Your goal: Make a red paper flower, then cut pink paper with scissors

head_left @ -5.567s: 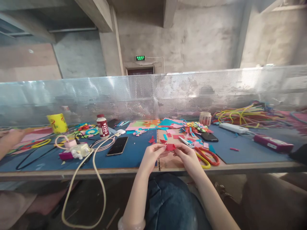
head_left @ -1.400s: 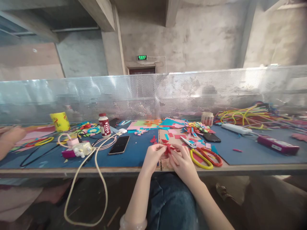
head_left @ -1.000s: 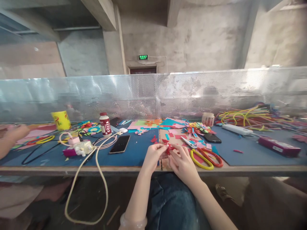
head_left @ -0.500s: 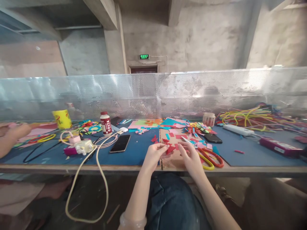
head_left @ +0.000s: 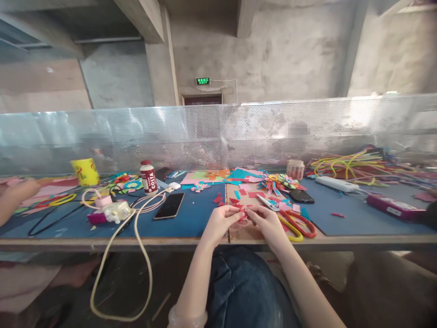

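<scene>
My left hand (head_left: 218,223) and my right hand (head_left: 268,222) meet over the brown board (head_left: 251,232) at the table's near edge. Both pinch a small red paper piece (head_left: 243,215) between their fingertips; most of it is hidden by the fingers. Red paper scraps (head_left: 217,198) lie just beyond the hands. Yellow scissors (head_left: 289,228) and red scissors (head_left: 300,221) lie right of my right hand, touching neither hand.
A black phone (head_left: 168,206) lies left on the blue mat (head_left: 191,218), another phone (head_left: 299,196) to the right. A Costa bottle (head_left: 148,177), yellow cup (head_left: 84,172), cream cable (head_left: 136,228), paper flowers (head_left: 282,181) and coloured strips (head_left: 355,164) crowd the table. Another person's hand (head_left: 15,196) works far left.
My right hand, half a second ago apart from the left, has come back to the red piece. Both hands have stayed over the brown board throughout.
</scene>
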`<action>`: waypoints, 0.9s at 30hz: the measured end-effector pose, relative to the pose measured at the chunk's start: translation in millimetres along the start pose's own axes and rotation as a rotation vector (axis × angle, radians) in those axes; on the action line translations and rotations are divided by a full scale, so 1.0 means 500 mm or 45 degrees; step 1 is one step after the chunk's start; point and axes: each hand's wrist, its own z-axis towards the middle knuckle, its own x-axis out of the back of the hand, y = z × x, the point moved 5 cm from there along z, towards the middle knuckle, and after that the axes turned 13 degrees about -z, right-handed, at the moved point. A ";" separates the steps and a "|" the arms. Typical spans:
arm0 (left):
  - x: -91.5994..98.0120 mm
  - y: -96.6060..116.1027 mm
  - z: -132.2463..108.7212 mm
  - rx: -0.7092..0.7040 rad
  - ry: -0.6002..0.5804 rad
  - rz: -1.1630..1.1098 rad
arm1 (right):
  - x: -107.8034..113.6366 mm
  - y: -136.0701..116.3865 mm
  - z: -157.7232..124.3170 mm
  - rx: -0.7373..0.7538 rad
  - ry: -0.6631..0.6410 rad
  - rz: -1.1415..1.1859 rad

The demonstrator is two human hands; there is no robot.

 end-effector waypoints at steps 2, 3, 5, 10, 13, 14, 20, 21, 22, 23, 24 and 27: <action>-0.002 0.003 -0.001 0.001 -0.029 0.064 | 0.002 0.003 -0.001 -0.002 0.007 0.020; -0.003 0.003 -0.001 -0.002 -0.041 0.096 | 0.003 0.004 -0.001 -0.001 0.010 0.027; -0.002 0.004 0.000 -0.016 -0.048 0.143 | 0.005 0.006 -0.002 0.004 0.012 0.032; 0.007 0.002 0.005 -0.072 -0.004 0.207 | 0.004 0.007 -0.001 0.012 -0.002 0.021; 0.010 0.000 0.006 -0.081 0.004 0.217 | 0.004 0.005 -0.001 0.018 -0.010 0.004; 0.010 -0.001 0.006 -0.083 0.007 0.219 | 0.004 0.005 -0.001 0.021 -0.010 -0.004; 0.013 -0.005 0.009 -0.098 0.036 0.203 | 0.002 0.008 0.001 0.037 -0.024 -0.046; 0.014 -0.005 0.009 -0.101 0.042 0.195 | 0.001 0.009 0.002 0.037 -0.026 -0.050; 0.015 -0.006 0.009 -0.101 0.046 0.186 | 0.000 0.011 0.002 0.035 -0.026 -0.055; 0.015 -0.007 0.010 -0.101 0.049 0.175 | 0.000 0.012 0.002 0.033 -0.026 -0.058; 0.016 -0.008 0.010 -0.097 0.048 0.163 | 0.000 0.013 0.002 0.030 -0.027 -0.061; 0.014 -0.012 0.011 -0.076 0.036 0.123 | 0.000 0.014 0.001 0.027 -0.039 -0.058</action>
